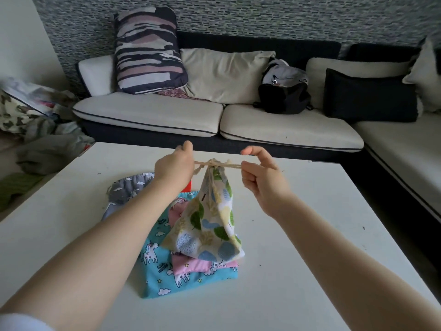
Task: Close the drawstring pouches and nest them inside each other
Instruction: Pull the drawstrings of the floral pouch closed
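A smooth white tabletop (298,247) fills the foreground, with a cream-cushioned dark sofa (186,115) behind it against a speckled grey wall. Above the tabletop the left hand (174,167) is curled tight around one end of a pale beige twisted drawstring cord (214,165), and the right hand (260,177) pinches the other end between thumb and forefinger, its remaining fingers loosely folded; the cord runs taut between the two hands. Hanging from it, directly between and below them, is the small cotton pouch printed with green leaves and blue and yellow blobs (210,223), its mouth gathered into a puckered knot so the soft cloth falls in a cone, its lower corners brushing the pile underneath. That pouch looks essentially closed. Beneath it lie a flat pink unicorn-print pouch (191,266) and, under that, a larger turquoise pouch with white unicorns and clouds (162,271); below the left hand's wrist sits a crumpled grey pouch with white prints (126,189). These seem still to need drawing shut, and no nesting appears begun, so I judge the task at an early stage. All are thin, limp woven fabric.
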